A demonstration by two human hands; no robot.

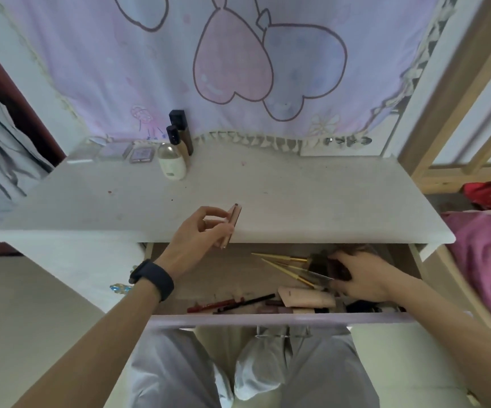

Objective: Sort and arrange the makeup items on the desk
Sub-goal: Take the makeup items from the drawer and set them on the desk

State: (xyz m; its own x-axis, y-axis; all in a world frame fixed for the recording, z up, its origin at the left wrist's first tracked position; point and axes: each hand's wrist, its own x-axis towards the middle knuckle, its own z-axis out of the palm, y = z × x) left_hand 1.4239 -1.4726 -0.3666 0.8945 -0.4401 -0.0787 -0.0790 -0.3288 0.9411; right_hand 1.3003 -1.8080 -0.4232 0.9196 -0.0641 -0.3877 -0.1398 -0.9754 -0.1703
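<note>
One slim, pale-pink, square-sided cosmetic stick (233, 222) is the item in play. We log it in the air just over the front edge of the white desk top (312, 195), above the left part of the open wooden drawer (268, 318).

Long axis: steeply tilted. The upper end points toward the back of the desk and the lower end points back toward us.

Grip: the left hand (197, 235) pinches the stick near mid-length, thumb against curled fingertips. The stick lies to the right of the palm.

Destination (our judgement): the sorted row at the back left of the desk. It holds a white rounded bottle (171, 161), two tall dark-capped bottles (180, 131) and flat clear cases (111, 151). That row lies ahead and to the left of the stick, so the left hand is the nearer one. Setting the stick down beside the bottles would call for a forward-left reach.

The right hand (359, 275) is well apart, low in the right side of the drawer. Its fingers curl over dark items next to gold-handled brushes (285, 262). We cannot tell whether it has a hold on anything.

Red and black pencils (229, 303) and a pale-pink squeeze tube (306, 298) lie unsorted along the drawer front.
</note>
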